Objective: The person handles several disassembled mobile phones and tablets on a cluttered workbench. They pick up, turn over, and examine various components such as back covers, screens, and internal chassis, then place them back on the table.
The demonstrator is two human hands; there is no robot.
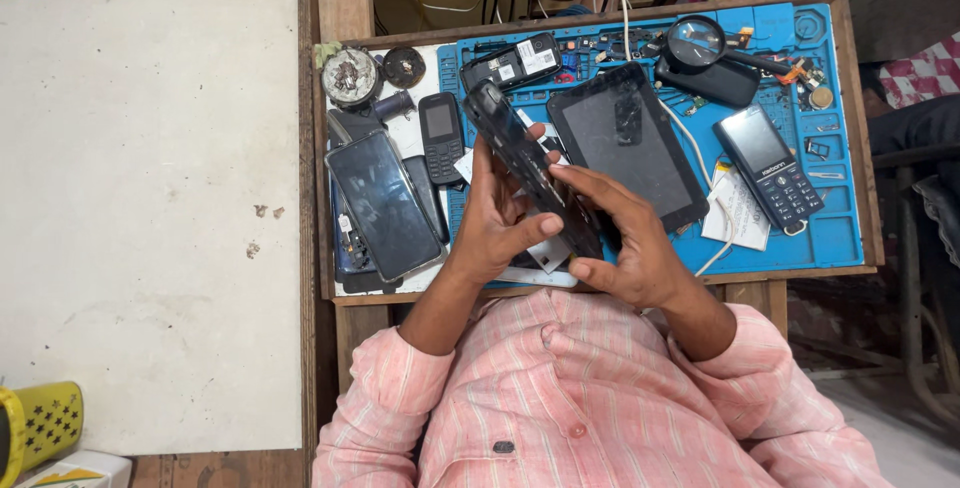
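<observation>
While both hands (560,233) clasp, slim black phone (530,168).

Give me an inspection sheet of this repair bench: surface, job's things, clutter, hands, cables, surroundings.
Surface: blue repair mat in a wooden tray.
Job's things: dark phone body, held tilted above the mat.
Clutter: tablet, keypad phone, small keypad phone, smartphone, magnifier, loose small parts.
Hands: left hand grips the phone body's lower part; right hand holds its lower end from the other side.
Cables: white cable runs down across the mat.
Surroundings: white board to one side; yellow object at the corner.
</observation>
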